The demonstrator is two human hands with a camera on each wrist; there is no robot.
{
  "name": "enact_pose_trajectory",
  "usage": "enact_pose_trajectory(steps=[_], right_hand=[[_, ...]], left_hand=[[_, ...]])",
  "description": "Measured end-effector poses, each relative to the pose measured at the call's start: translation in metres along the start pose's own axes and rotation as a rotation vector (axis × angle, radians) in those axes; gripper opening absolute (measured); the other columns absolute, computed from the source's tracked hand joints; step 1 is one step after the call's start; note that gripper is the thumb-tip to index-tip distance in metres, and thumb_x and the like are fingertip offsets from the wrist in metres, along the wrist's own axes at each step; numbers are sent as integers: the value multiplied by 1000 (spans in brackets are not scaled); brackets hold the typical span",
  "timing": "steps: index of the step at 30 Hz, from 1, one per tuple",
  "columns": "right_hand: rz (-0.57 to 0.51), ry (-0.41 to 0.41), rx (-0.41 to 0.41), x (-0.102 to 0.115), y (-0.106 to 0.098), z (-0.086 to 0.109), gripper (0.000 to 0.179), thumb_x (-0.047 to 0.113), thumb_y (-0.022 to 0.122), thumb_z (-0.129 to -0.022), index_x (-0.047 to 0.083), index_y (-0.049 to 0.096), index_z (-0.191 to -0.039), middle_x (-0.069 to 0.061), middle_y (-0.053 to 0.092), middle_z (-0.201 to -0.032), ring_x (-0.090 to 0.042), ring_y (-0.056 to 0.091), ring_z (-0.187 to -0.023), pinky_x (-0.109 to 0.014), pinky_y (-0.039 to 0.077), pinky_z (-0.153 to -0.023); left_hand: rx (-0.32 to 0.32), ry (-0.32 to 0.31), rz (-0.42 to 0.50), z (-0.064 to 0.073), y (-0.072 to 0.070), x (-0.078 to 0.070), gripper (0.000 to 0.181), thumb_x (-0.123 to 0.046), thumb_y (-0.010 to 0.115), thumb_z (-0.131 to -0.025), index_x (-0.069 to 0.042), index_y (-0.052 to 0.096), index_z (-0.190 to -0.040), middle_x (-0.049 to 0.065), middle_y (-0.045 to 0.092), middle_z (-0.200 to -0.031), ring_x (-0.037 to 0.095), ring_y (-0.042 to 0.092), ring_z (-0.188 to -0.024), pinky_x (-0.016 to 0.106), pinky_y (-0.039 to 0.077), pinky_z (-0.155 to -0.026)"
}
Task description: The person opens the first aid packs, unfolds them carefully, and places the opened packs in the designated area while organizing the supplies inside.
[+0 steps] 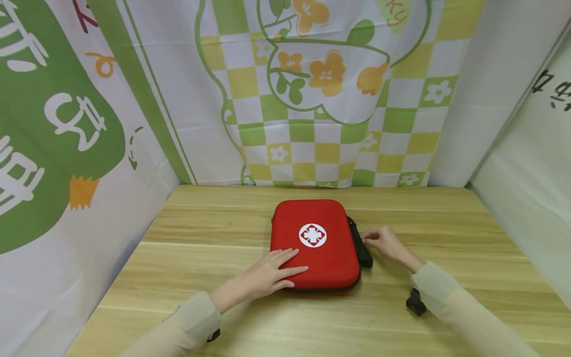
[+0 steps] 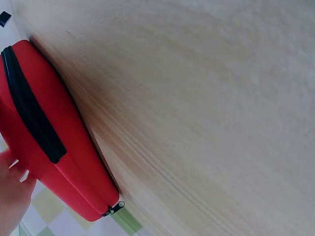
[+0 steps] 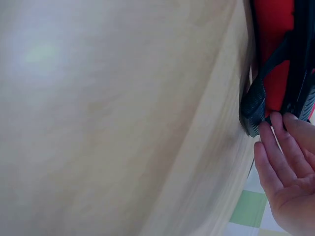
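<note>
The red case (image 1: 330, 263) lies flat on the wood-grain surface (image 1: 211, 218), lid closed, long sides running roughly away from the viewer. Corners are rounded. The lid carries a round white emblem (image 1: 313, 235) with a cross inside a red diamond. A black zipper (image 2: 34, 118) follows the side wall. A black carry handle (image 1: 365, 257) is fitted along the right side.

- I see a wood-grain table (image 1: 192, 223)
- Behind it hangs a checked, flowered curtain (image 1: 327, 152)
- To my left, a green-and-white cloth (image 1: 31, 104)
- To my right, a pale cloth (image 1: 531, 168) with black characters
</note>
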State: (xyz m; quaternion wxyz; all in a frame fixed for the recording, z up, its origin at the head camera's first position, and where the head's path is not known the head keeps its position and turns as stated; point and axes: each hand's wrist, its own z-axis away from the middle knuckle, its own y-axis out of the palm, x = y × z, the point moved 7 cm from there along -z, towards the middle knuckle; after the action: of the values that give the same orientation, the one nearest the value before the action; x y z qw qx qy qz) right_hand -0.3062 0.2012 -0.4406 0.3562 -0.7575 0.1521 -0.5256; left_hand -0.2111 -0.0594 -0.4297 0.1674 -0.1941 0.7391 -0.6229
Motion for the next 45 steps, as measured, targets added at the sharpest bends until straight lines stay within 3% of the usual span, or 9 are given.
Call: enact_pose_trajectory(steps=[5,14,22,31,40,45], right_hand=[[0,-22,28,8,1,14,6,-5,62,-77,-7,66,-81,-16,65,-79,-10,58,-72,-23,48,-64],[-7,-41,53,22,2,38,4,-4,62,-77,-4,66,-78,-12,66,-78,-13,61,-73,-24,49,-66],[-46,-42,76,29,5,55,7,1,63,-78,-3,67,-81,-10,66,-80,-5,59,-73,-22,50,-64],[-87,-2,126,33,8,63,9,3,62,-79,-3,66,-84,-10,66,-81,-8,60,-74,-21,50,-65],[-126,-33,171,46,15,73,9,4,63,-78,-3,66,-82,-12,64,-83,-4,58,-74,-22,50,-65],[-103,-67,170,53,20,77,7,4,64,-77,-1,66,-81,-9,65,-80,-3,58,-73,-22,50,-64]], left_hand=[[-11,-5,-5,1,0,0,45,-35,51,-88,-27,45,-131,15,35,-137,30,33,-125,44,29,-100],[-35,-4,4,-2,0,0,44,-36,51,-88,-26,45,-131,15,36,-136,29,34,-124,44,29,-100],[-26,-22,-6,-5,2,2,46,-37,50,-88,-26,44,-132,16,35,-137,29,33,-125,44,27,-101],[17,-54,2,-8,4,3,47,-38,49,-89,-29,40,-134,13,31,-139,27,29,-127,42,24,-103],[-12,-39,-3,-8,1,2,47,-37,50,-88,-27,42,-133,14,33,-138,28,31,-126,43,26,-102],[14,-55,0,-7,4,3,47,-38,48,-89,-28,40,-134,13,31,-139,27,30,-127,42,25,-103]])
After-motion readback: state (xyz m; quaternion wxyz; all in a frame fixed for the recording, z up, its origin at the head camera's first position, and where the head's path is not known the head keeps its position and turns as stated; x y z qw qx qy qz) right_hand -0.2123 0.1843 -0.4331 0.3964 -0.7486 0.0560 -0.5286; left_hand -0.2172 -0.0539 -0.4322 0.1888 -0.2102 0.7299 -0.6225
